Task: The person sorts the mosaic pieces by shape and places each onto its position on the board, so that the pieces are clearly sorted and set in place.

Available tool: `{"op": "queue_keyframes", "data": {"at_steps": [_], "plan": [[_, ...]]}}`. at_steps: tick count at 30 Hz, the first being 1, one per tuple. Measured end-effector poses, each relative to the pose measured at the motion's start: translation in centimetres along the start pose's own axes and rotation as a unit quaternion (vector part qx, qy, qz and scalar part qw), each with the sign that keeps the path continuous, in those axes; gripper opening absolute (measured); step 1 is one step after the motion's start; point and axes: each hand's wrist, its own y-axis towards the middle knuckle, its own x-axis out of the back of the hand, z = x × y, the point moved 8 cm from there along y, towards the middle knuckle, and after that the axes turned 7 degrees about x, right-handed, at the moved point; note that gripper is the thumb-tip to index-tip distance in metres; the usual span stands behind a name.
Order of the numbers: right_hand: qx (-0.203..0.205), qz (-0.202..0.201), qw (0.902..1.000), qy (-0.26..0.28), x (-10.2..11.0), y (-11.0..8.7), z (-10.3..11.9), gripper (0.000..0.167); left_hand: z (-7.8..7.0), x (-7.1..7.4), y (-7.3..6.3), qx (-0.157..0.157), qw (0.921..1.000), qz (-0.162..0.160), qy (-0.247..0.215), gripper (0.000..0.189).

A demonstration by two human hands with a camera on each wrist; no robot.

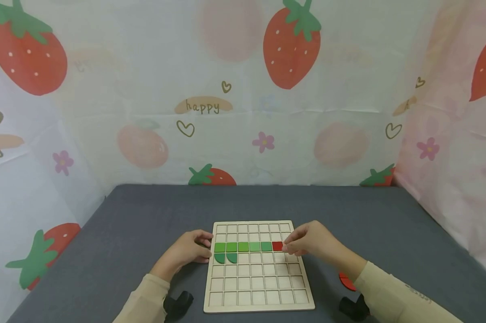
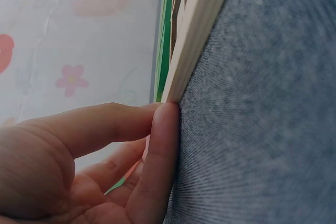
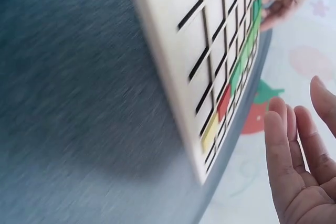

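Observation:
A wooden grid board (image 1: 259, 309) lies on the dark cloth. One row holds several green square tiles (image 1: 231, 247), then a red square tile (image 1: 277, 246). A yellow tile (image 3: 209, 134) sits beside the red one in the right wrist view; my right hand hides it in the head view. Two green quarter-round tiles (image 1: 232, 258) are in the row below. My left hand (image 1: 188, 249) holds the board's left edge between thumb and finger. At the right edge, my right hand (image 1: 313, 240) is by that row's end, its fingers spread and holding nothing in the right wrist view.
Red curved pieces (image 1: 347, 281) lie on the cloth under my right forearm. Black wrist mounts (image 1: 179, 306) hang beneath both sleeves. A printed strawberry curtain (image 1: 243, 148) rises behind the table (image 1: 158, 206) and at both sides.

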Motion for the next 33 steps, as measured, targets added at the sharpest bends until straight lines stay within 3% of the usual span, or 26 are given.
{"op": "queue_keyframes", "data": {"at_steps": [15, 25, 33], "plan": [[-0.036, -0.015, 0.9986, -0.037, 4.2, -2.0, -3.5, 0.025, 0.2, 0.0, 0.0, 0.006, 0.9999, -0.002, -0.015, 0.049], [-0.037, -0.025, 0.9986, -0.027, 6.6, -3.4, -5.5, 0.037, 0.2, 0.0, 0.2, 0.000, 0.9999, -0.005, -0.012, 0.050], [-0.039, -0.018, 0.9990, -0.009, 8.0, -4.2, -7.4, 0.037, 0.3, -0.1, 0.5, -0.001, 0.9999, -0.001, -0.012, 0.050]]}}
